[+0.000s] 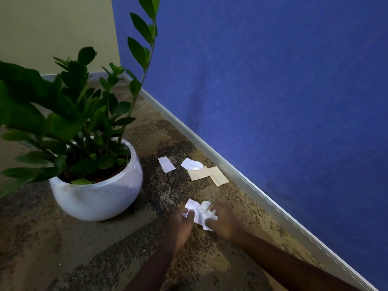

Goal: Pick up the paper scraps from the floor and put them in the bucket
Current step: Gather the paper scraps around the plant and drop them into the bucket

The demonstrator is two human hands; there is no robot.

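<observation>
Paper scraps (195, 206) are being gripped just above the floor: left hand (181, 224) is pinching one edge, right hand (225, 222) is curling its fingers round the other side.

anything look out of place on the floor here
Yes: paper litters the carpet beside the blue wall. A flat white scrap, a crumpled white scrap and overlapping tan pieces lie loose near the baseboard. The left hand and right hand hold more white paper. No bucket is in view.
</observation>
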